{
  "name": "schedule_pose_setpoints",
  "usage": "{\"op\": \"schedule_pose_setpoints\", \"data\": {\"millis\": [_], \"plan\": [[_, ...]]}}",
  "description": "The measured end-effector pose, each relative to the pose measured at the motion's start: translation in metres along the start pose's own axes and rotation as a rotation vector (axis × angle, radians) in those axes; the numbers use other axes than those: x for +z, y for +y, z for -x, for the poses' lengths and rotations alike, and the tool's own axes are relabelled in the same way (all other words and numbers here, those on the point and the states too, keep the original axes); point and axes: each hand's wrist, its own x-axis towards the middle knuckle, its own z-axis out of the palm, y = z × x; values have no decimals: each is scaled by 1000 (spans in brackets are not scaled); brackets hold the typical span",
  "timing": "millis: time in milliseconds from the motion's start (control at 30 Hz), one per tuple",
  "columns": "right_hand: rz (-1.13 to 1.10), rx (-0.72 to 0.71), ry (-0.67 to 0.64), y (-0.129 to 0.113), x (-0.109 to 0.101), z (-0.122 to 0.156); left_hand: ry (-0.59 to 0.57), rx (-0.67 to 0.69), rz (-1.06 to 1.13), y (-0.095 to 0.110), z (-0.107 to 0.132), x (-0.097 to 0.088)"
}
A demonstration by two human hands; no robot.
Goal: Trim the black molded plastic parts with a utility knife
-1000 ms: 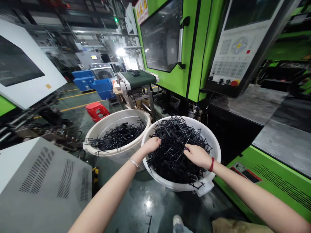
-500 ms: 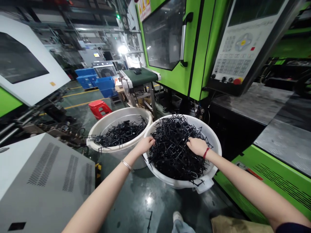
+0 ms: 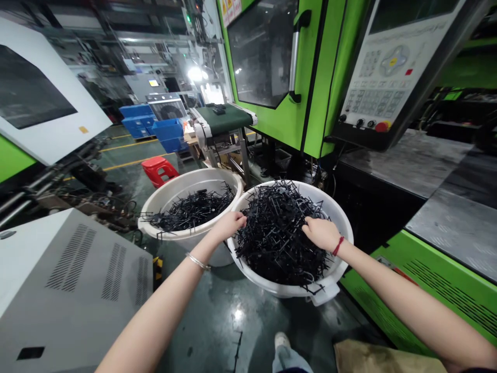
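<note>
Two white plastic tubs stand side by side on the floor. The nearer right tub (image 3: pixel 341 259) is heaped with tangled black plastic runners (image 3: pixel 281 243). My left hand (image 3: pixel 231 225) sits at that tub's left rim, its fingers against the edge of the heap. My right hand (image 3: pixel 321 233) rests on the heap's right side, fingers pressed down among the runners. Whether either hand grips a piece is hidden. The left tub (image 3: pixel 186 182) holds a smaller pile of similar black runners (image 3: pixel 190 215), and neither hand touches it.
A green injection moulding machine (image 3: pixel 279 93) with a control panel (image 3: pixel 378 67) stands on the right. A grey ventilated cabinet (image 3: pixel 77 290) is at lower left. Further back are a red stool (image 3: pixel 158 170), blue crates (image 3: pixel 166 135) and a green conveyor (image 3: pixel 223 118).
My left hand has shifted up and left toward the tub's rim. My right hand has moved slightly right across the heap. The view has tilted a little.
</note>
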Motion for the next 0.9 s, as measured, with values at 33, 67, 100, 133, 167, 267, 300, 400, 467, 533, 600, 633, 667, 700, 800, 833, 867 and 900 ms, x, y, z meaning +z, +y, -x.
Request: {"op": "schedule_pose_setpoints", "data": {"millis": [33, 67, 100, 133, 167, 267, 300, 400, 467, 533, 600, 633, 667, 700, 800, 833, 867, 900], "plan": [[-9, -14, -6, -1, 0, 2, 24, 0, -13, 1, -1, 2], [-19, -28, -9, -2, 0, 3, 44, -2, -21, 2, -2, 4], [-28, -39, -9, -2, 0, 5, 61, -5, -23, 2, -2, 7], [-36, -44, -5, -2, -1, 6, 75, -9, -20, 1, -2, 9], [-42, -45, 1, -1, -1, 8, 87, -14, -11, 0, -2, 11], [-42, -34, 24, 1, -1, 13, 100, -43, 45, -4, 1, 16], [-37, -31, 30, 1, 0, 15, 90, -57, 73, -5, 2, 17], [-10, -24, 47, -3, 2, 19, 28, -100, 168, -5, 4, 20], [14, -20, 63, -8, 2, 20, -9, -122, 223, -3, 4, 23], [40, -18, 84, -13, 2, 19, -25, -137, 265, -1, 3, 26], [67, -10, 107, -15, 1, 17, -29, -144, 298, 1, 2, 29], [81, -3, 118, -16, 0, 15, -30, -147, 313, 2, 2, 30], [95, 6, 127, -16, -1, 14, -31, -149, 326, 2, 2, 31], [107, 13, 136, -16, -2, 14, -34, -150, 338, 2, 2, 31], [137, 22, 155, -15, -5, 12, -42, -155, 366, 2, 2, 30], [145, 22, 162, -15, -6, 12, -45, -157, 373, 2, 2, 30], [152, 21, 169, -15, -7, 12, -48, -158, 378, 1, 2, 30], [159, 23, 178, -15, -9, 11, -53, -159, 382, 1, 2, 30]]}}
